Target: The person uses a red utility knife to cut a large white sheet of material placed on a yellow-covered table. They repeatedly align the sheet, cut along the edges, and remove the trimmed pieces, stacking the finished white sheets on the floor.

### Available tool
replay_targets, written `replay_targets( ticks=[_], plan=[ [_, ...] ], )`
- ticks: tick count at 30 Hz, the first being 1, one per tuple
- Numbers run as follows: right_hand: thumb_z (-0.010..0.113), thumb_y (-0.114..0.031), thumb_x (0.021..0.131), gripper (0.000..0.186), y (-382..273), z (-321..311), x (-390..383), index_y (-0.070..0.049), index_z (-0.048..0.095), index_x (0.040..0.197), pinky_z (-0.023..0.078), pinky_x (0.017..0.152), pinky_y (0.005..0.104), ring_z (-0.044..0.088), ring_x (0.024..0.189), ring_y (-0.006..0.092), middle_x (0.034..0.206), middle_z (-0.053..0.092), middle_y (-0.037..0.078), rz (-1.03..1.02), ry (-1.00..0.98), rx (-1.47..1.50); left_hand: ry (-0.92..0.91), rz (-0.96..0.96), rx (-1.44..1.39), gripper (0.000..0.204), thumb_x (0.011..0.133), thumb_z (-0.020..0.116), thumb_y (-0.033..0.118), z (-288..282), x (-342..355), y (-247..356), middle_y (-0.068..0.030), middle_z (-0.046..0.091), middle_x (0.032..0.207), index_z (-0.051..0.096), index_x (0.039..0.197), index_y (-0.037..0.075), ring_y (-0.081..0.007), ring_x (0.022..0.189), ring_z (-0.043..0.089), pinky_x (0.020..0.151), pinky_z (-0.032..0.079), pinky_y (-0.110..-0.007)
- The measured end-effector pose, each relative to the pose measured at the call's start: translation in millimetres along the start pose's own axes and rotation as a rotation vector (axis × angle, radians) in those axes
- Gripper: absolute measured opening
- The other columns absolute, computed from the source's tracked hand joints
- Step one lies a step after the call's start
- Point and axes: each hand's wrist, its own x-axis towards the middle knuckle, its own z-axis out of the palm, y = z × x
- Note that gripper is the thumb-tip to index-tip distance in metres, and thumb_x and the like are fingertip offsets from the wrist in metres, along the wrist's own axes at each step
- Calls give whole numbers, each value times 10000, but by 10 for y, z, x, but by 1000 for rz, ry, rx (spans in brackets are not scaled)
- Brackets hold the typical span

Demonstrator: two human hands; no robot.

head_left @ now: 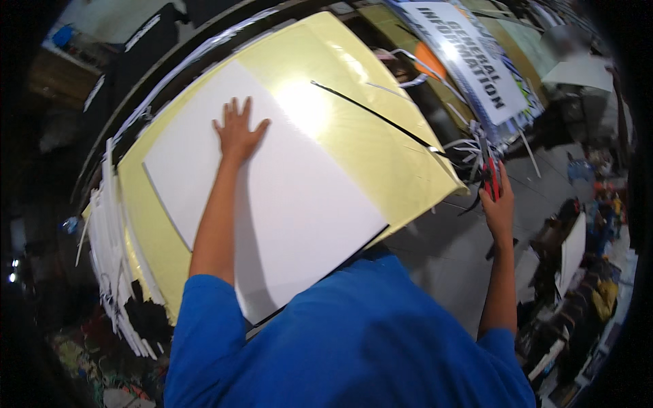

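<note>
My left hand (pixel 239 136) lies flat with spread fingers on a large white sheet (pixel 299 231). The sheet rests on a bigger pale yellow board (pixel 391 177). A thin black strip (pixel 367 111) runs diagonally over the board's right part. At the board's right corner my right hand (pixel 498 194) grips a red-and-black cutting tool (pixel 491 173), held among a tangle of narrow white and black strips (pixel 468 148). Whether the tool's jaws or blade touch a strip is too small to tell.
A printed white sign (pixel 469 68) lies at the upper right. Long white strips (pixel 119 258) line the board's left side. Black printed items (pixel 146 34) sit at the upper left. Grey tiled floor (pixel 442 258) shows below the board, with piled clutter (pixel 592 285) at the right.
</note>
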Motion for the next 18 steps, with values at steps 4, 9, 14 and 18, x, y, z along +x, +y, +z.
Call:
replay_targets(
  ticks=[4, 9, 14, 18],
  plan=[
    [635, -1, 762, 835, 301, -949, -788, -84, 336, 1538, 472, 845, 276, 575, 907, 138, 1106, 631, 85, 100, 77, -37, -21, -13, -5, 815, 893, 518, 671, -55, -7, 24, -149, 226, 1624, 313, 1551, 238, -340, 1501, 188, 1146, 115, -676],
    [627, 2, 742, 856, 944, -1900, -1774, -76, 328, 1540, 467, 887, 277, 582, 946, 156, 1157, 616, 91, 293, 153, -165, -23, -17, -30, 791, 893, 559, 621, -148, 9, 136, -131, 266, 1612, 342, 1538, 216, -325, 1496, 210, 1148, 142, -666],
    [643, -37, 753, 807, 953, -1971, -1686, -32, 361, 1508, 455, 945, 298, 596, 1015, 188, 1237, 602, 132, 190, 96, -195, 314, 95, -29, 706, 885, 654, 463, -197, -67, 86, -124, 375, 1551, 425, 1474, 148, -328, 1455, 300, 1138, 208, -651],
    [674, -90, 775, 771, 1368, -1542, -794, -9, 385, 1484, 440, 984, 321, 608, 1113, 262, 1296, 593, 183, -78, 49, -189, 473, 170, -236, 644, 884, 685, 353, -445, -169, 350, -136, 438, 1506, 456, 1442, 125, -343, 1419, 361, 1139, 248, -616]
  ],
)
